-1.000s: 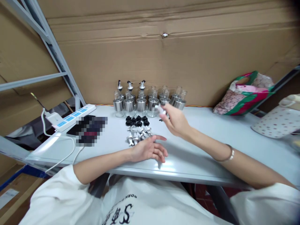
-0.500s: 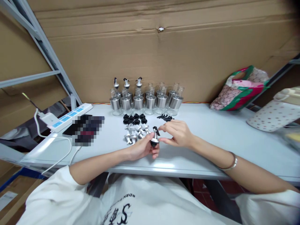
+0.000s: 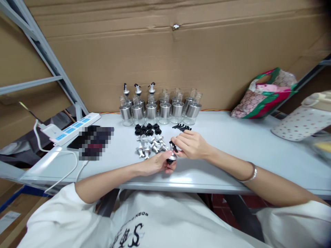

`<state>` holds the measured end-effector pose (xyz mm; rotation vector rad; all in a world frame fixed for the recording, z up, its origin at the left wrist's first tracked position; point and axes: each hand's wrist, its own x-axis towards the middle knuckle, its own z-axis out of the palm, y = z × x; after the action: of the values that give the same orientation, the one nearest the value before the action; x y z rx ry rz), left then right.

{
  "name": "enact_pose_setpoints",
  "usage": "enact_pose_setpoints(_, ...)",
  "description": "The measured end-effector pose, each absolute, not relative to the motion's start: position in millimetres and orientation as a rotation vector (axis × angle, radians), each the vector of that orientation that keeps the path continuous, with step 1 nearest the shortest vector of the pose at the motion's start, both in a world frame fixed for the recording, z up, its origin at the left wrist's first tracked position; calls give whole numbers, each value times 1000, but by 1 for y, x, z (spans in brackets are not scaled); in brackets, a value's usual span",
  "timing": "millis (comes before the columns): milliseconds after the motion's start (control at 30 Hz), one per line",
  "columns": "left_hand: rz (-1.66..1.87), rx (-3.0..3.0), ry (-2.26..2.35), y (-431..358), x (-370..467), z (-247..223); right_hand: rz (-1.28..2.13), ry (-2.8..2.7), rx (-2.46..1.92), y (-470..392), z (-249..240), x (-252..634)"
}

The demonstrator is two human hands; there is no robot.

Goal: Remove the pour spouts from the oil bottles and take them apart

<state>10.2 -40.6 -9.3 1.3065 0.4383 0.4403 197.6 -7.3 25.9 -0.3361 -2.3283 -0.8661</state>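
My left hand grips a bottle pour spout, thumb on its silver collar, over the front part of the table. The spout has a silver body, a black ribbed stopper below and a black flap on top. Curled fingers of my right hand close on that flap from the right; the fingertips are partly hidden. Just beyond lie several loose silver spouts, and behind them several black stoppers. Small black flaps lie in a group behind my right hand.
Glass bottles with metal sleeves stand in rows along the cardboard wall; three at the back left carry spouts. At left lie a power strip and a pixelated dark object. A patterned bag and a dotted jug occupy the right.
My right hand has moved in to the left and its fingers have curled onto the spout's black flap. My left hand keeps its hold on the spout.
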Motion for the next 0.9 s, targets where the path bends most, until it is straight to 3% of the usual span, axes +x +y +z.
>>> enact_pose_setpoints(567, 436, 1313, 390, -40, 11, -4, -896, -2283, -135, 0, 26, 191)
enact_pose_setpoints(767, 466, 1364, 393, -39, 9, -7, -537, -2186, -267, -10, 31, 196)
enact_pose_setpoints(900, 455, 1359, 390, -39, 8, -8, -285, -2169, -645, -4, 39, 212)
